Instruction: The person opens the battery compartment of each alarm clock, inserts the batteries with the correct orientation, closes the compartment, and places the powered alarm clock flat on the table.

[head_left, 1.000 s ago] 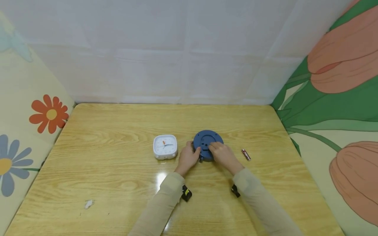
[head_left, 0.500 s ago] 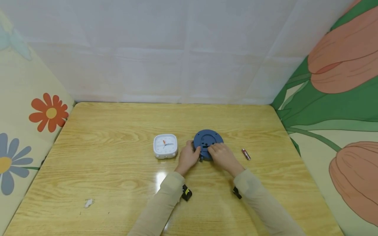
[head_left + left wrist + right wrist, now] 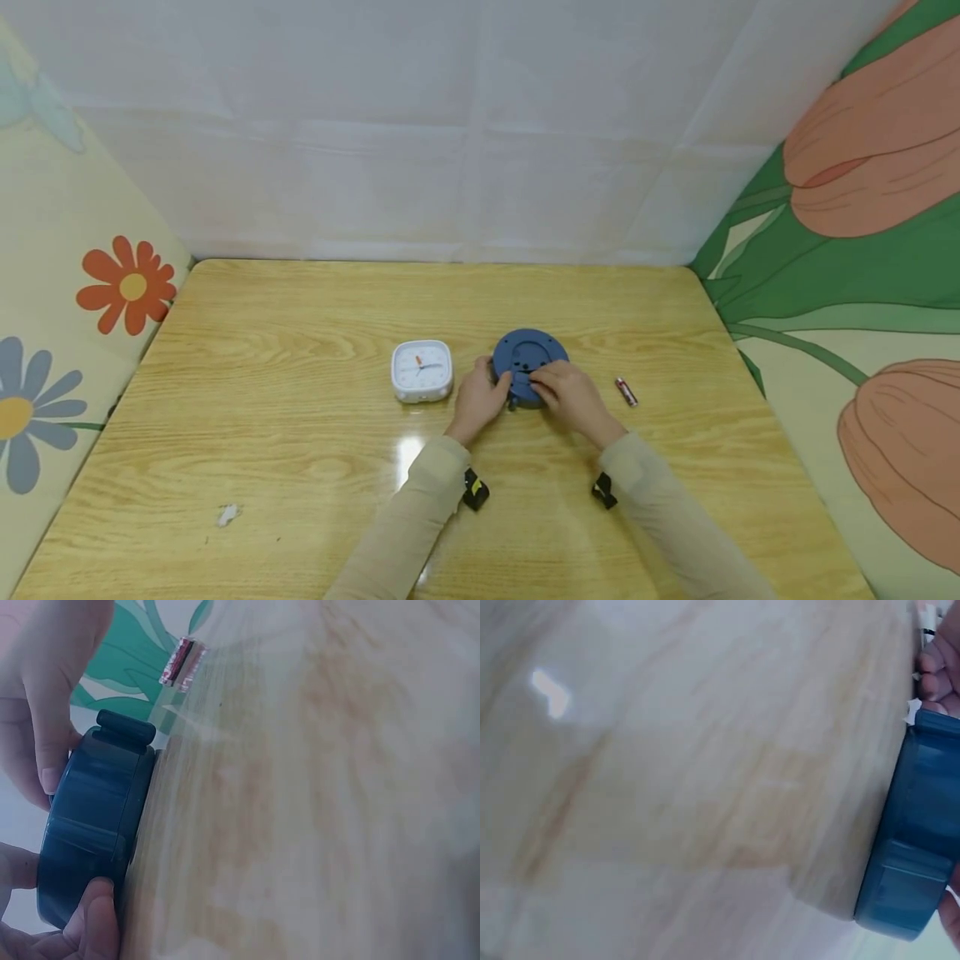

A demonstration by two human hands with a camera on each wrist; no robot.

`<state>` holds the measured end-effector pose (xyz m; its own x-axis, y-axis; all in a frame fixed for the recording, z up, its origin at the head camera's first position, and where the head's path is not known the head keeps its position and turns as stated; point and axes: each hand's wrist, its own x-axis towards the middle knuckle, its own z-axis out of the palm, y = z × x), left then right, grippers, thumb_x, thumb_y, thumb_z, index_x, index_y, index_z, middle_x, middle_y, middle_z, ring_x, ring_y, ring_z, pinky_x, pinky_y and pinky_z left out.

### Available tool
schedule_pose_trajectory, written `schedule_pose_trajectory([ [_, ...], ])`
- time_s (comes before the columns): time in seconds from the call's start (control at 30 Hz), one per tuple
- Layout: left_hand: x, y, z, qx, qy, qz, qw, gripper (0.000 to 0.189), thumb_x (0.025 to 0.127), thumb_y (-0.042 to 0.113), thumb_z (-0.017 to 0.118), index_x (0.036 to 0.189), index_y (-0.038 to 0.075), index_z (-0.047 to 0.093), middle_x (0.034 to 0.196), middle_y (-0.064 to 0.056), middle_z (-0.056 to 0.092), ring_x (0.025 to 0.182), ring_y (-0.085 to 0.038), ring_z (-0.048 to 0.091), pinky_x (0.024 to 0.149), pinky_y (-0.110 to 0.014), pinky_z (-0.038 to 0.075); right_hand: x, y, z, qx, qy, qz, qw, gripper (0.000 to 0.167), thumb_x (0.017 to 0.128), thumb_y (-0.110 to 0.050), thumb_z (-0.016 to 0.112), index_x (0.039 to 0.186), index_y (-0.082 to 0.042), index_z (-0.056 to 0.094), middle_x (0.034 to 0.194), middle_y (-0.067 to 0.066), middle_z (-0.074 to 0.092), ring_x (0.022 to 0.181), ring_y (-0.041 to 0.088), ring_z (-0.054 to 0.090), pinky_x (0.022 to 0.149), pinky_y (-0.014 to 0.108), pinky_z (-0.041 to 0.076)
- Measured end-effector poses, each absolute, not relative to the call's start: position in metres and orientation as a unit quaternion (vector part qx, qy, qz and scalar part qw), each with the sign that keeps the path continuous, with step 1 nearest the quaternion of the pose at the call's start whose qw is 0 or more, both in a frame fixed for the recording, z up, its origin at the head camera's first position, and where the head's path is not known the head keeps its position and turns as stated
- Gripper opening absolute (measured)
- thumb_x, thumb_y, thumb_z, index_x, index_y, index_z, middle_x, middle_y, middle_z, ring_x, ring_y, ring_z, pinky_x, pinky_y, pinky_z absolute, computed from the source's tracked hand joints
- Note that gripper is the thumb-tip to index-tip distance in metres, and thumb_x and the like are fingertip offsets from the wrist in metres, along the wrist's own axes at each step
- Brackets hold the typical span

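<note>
A round dark-blue clock [image 3: 512, 346] lies face down on the wooden table, its back with several small knobs turned up. My left hand [image 3: 478, 400] grips its left edge, thumb over the back; in the left wrist view its fingers [image 3: 97, 919] press against the clock's side. My right hand [image 3: 572, 398] is over the clock's lower right and pinches a small blue battery cover [image 3: 521, 381] at the battery slot. The right wrist view shows the clock's side [image 3: 915, 847], with most of the right hand hidden behind it.
A white square alarm clock [image 3: 422, 371] stands just left of my left hand, face up. One red-and-silver battery [image 3: 626, 392] lies on the table [image 3: 300, 317] to the right of the right hand. A white curtain [image 3: 375, 167] hangs behind the table.
My right fingers have shifted from the clock's knobs to its lower right, and a blue cover now lies across the dark slot. The left hand keeps its grip.
</note>
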<state>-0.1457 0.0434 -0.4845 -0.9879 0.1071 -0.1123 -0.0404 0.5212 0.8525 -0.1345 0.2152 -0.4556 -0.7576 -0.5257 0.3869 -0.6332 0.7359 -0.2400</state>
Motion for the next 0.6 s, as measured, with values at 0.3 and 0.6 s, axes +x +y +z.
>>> schedule_pose_trajectory([
  [0.3, -0.1456, 0.0429, -0.4826, 0.024, 0.868, 0.488, 0.083, 0.051, 0.091, 0.031, 0.053, 0.129, -0.001, 0.043, 0.09, -0.017, 0.063, 0.083, -0.026, 0.06, 0.07, -0.041, 0.05, -0.133, 0.2158, -0.4528, 0.242, -0.933, 0.249, 0.1, 0.018, 0.077, -0.002, 0.07, 0.095, -0.003, 0.069, 0.091, 0.009, 0.066, 0.085, 0.024, 0.06, 0.075, 0.038, 0.05],
  [0.6, -0.1454, 0.0421, -0.4826, 0.022, 0.868, 0.489, 0.084, 0.05, 0.09, 0.032, 0.053, 0.129, 0.0, 0.043, 0.082, -0.011, 0.062, 0.076, -0.021, 0.058, 0.067, -0.038, 0.049, -0.1315, 0.2137, -0.4538, 0.226, -0.933, 0.254, 0.119, 0.017, 0.075, -0.001, 0.072, 0.092, -0.002, 0.069, 0.088, 0.009, 0.067, 0.082, 0.024, 0.061, 0.072, 0.038, 0.051],
])
